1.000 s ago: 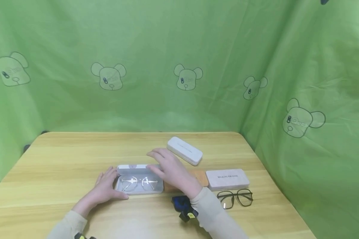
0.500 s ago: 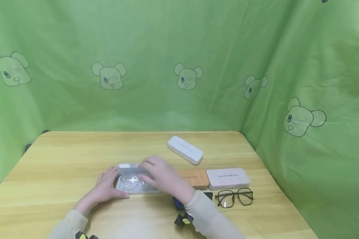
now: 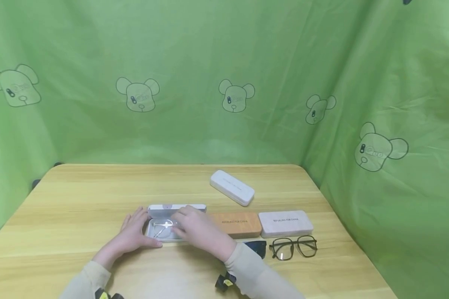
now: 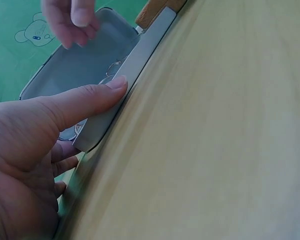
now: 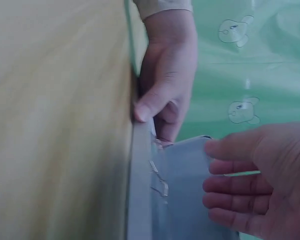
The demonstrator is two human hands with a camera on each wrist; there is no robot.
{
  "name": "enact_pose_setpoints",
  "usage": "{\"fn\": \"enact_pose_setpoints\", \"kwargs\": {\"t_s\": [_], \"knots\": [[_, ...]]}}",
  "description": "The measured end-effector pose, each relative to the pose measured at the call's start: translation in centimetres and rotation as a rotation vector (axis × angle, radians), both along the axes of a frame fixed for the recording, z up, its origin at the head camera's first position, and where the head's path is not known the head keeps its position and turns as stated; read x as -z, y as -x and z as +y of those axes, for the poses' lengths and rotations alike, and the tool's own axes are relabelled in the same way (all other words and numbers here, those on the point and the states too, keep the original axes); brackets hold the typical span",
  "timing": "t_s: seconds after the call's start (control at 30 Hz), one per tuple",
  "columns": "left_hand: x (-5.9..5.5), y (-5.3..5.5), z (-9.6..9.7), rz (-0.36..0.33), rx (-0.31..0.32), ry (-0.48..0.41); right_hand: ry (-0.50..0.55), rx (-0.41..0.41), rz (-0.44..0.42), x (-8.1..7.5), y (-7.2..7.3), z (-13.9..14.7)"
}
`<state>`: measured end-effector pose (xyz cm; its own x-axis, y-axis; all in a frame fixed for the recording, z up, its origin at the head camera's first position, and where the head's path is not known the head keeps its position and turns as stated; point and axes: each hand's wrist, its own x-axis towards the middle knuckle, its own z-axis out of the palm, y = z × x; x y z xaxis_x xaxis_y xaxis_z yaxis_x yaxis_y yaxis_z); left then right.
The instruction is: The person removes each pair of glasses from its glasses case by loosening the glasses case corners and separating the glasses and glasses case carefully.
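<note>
An opened eyeglass case (image 3: 176, 206) with a grey lining sits on the table, its lid raised at the back. Thin wire-framed eyeglasses (image 3: 162, 228) lie inside, their right half hidden in the head view. My left hand (image 3: 136, 232) holds the case's left end, thumb along the front wall and fingers round the far side. Over the right part of the case hovers my right hand (image 3: 202, 230). In the right wrist view its loosely bent fingers (image 5: 237, 202) are beside the lid, with nothing between them and the thumb.
Right of the opened case lie an orange case (image 3: 236, 224) and a pale case (image 3: 285, 223). A white case (image 3: 232, 187) lies farther back. Black-framed eyeglasses (image 3: 294, 247) and dark sunglasses (image 3: 257, 248), partly behind the right sleeve, lie in front. Green curtains stand around the table.
My right hand has moved left and down, from the lid's right end to over the eyeglasses, uncovering the orange case. The left hand stays at the case's left end.
</note>
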<state>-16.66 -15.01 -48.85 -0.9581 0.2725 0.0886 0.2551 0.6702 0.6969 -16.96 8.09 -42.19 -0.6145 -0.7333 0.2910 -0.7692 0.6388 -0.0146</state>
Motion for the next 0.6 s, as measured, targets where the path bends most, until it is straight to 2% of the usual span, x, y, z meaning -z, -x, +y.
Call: {"fn": "enact_pose_setpoints", "kwargs": {"t_s": [0.2,0.6], "knots": [[0.1,0.0,0.0,0.002,-0.001,-0.001,0.028,0.016,-0.001,1.1,0.1,-0.5],[-0.2,-0.1,0.1,0.006,-0.006,0.004,-0.064,0.097,0.019,2.2,-0.1,-1.1]]}}
